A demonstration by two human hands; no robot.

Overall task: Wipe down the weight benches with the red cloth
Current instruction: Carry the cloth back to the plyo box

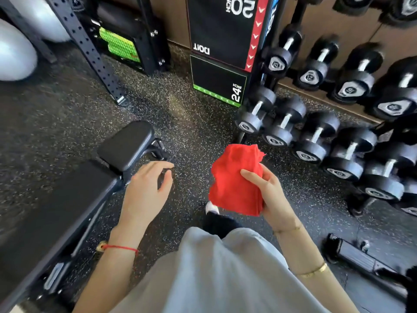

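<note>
A black padded weight bench runs from the lower left toward the centre, its smaller seat pad at the far end. My right hand holds a bunched red cloth above the floor, to the right of the bench. Hovering just off the bench's right edge, my left hand has loosely curled fingers and holds nothing. Neither hand touches the bench.
A rack of black dumbbells fills the right side. Black plyo boxes stand ahead, a perforated rack upright and a white exercise ball at the left. A black frame foot lies lower right. Speckled rubber floor lies between.
</note>
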